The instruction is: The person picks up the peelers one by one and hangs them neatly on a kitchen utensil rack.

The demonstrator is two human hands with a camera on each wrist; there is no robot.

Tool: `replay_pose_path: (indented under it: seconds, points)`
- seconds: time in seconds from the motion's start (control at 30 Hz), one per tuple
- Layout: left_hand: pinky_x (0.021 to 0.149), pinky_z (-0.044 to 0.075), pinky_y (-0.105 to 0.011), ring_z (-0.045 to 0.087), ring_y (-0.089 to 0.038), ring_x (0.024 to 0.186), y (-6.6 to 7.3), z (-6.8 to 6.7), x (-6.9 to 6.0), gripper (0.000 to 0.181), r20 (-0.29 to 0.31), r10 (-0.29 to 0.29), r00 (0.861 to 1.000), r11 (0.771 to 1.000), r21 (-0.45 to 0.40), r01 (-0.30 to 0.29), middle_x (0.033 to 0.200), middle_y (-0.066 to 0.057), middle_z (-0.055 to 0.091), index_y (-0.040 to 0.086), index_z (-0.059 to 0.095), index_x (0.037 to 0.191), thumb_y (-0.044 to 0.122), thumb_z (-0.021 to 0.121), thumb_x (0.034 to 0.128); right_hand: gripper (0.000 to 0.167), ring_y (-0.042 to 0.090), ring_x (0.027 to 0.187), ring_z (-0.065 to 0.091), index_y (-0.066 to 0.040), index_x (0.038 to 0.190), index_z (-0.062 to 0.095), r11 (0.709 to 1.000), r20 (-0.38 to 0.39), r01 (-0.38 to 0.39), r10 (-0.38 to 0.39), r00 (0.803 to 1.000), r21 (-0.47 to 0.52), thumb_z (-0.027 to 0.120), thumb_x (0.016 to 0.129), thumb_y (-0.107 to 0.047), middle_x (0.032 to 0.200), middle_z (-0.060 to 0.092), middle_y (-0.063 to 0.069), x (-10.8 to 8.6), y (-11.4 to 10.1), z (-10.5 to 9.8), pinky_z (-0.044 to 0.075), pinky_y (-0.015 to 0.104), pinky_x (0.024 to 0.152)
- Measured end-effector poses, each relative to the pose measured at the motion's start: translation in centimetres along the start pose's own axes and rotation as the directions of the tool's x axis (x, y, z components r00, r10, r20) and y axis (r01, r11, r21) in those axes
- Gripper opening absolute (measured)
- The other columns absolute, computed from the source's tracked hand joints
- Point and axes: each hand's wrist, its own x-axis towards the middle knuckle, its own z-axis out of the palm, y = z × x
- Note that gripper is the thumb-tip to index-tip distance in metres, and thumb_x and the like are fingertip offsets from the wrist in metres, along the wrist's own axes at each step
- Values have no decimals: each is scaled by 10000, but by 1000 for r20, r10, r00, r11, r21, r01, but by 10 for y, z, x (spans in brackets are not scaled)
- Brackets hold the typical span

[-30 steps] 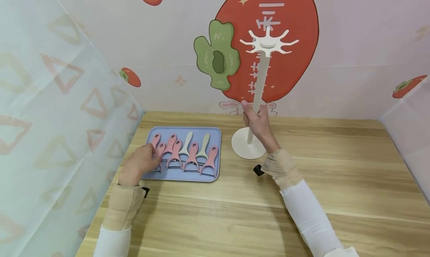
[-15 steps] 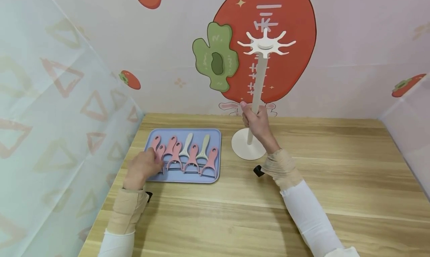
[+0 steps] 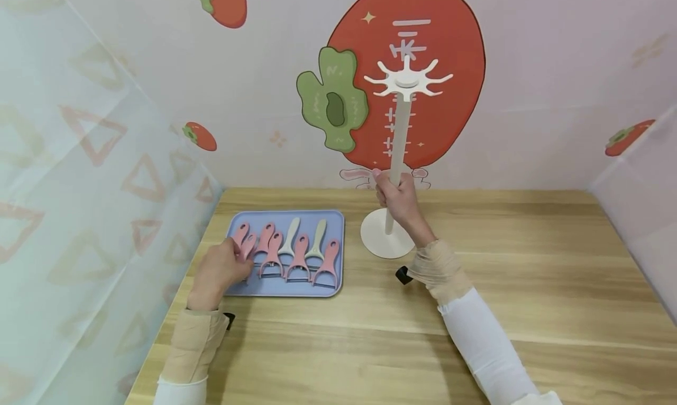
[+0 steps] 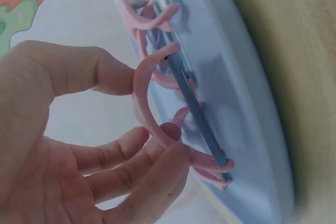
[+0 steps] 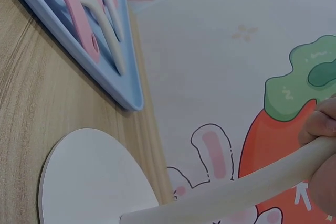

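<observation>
My left hand is over the left side of a blue tray. It pinches a pink peeler by its forked head, thumb on one side and fingers on the other. In the head view this peeler's handle slants up past my fingers. Beside it lie several other pink peelers and two pale ones. My right hand grips the upright pole of a white stand, low down and above its round base. Several short arms spread from the stand's top.
Both tray and stand are on a wooden table, near its back edge. A printed backdrop rises right behind them, and a pale side sheet closes off the left. Another pale sheet borders the right.
My left hand has shifted slightly over the tray, and the peeler handle in it now looks a little more tilted. My right hand keeps its grip on the pole. The head view has tipped up slightly.
</observation>
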Motion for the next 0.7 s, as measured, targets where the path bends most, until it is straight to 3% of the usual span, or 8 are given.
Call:
replay_pose_path:
  seconds: [0.23,0.43,0.7]
  points:
    - [601,463,-341,587,-268,731,1,-5,-4,390,-8,20,1000,998,-53,-21,831,-133,628,-37,630,1057,261,793,864,554,115,393,299,40,600,399,1000,2,10,-10,1000,10,553,1099,-146,457,357,-44,0,1,1,225,242,410]
    - [624,466,-334,603,-252,743,6,-11,-5,276,-85,80,993,989,-117,-90,843,-106,665,21,666,1001,244,779,887,546,108,397,289,8,590,397,1000,-8,1,-1,1000,13,546,1097,-132,454,351,-49,0,1,1,213,242,413]
    - [758,591,-395,724,-308,964,21,-16,-7,249,-76,111,991,967,-220,-125,1024,-150,728,29,660,1062,252,719,969,557,107,404,297,24,598,401,1000,-8,-8,8,1000,1,554,1099,-163,464,357,-52,-2,1,1,218,236,417]
